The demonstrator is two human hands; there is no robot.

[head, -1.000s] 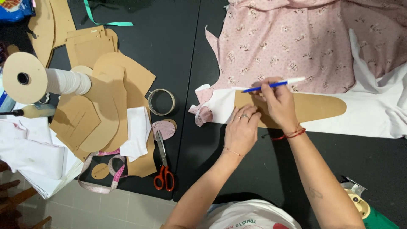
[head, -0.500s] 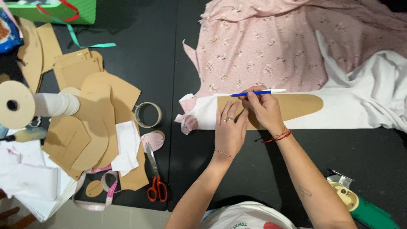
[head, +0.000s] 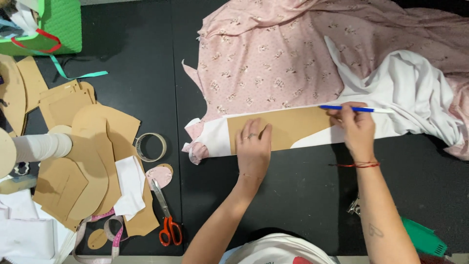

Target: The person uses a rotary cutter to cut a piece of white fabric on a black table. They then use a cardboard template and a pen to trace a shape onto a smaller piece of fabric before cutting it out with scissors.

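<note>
My left hand [head: 253,146] lies flat, fingers together, on a long brown cardboard pattern piece [head: 288,128]. The piece rests on white fabric [head: 405,98] beside pink floral fabric [head: 273,58] on the black table [head: 293,195]. At the pattern's right end my right hand [head: 355,127] grips a blue and white pen [head: 356,109]. The pen lies nearly level along the piece's upper edge, with its tip pointing left.
Left of the work lie a stack of brown cardboard patterns [head: 93,156], a tape roll [head: 150,146], orange-handled scissors [head: 166,215], a measuring tape [head: 105,234] and a white thread cone [head: 34,146]. A green box [head: 53,24] sits at the top left, a green tool [head: 422,237] at the bottom right.
My right hand slid the pen rightwards along the pattern's upper edge, away from my left hand. My left hand flattened on the cardboard. The view shifted, so the work sits lower and farther right.
</note>
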